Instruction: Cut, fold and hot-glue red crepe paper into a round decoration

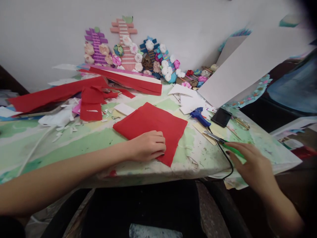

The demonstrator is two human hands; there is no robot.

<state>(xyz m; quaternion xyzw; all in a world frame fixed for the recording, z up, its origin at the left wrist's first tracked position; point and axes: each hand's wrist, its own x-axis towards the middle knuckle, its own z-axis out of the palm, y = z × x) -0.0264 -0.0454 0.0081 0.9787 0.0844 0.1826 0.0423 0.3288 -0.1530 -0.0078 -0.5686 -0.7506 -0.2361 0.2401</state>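
A folded square of red crepe paper lies on the table near its front edge. My left hand rests on the paper's near side with its fingers curled in against it, the thumb mostly hidden. To the right, my right hand has its thumb and fingers around the green handle of a pair of scissors. The blades point left, above a strip of cream card and the black cable. Just beyond them lies a blue glue gun.
Red paper strips and white scraps cover the table's left side. Paper-flower decorations lean on the wall. A black phone and gold-handled scissors lie at right, near a large white board. The cable hangs over the table's front edge.
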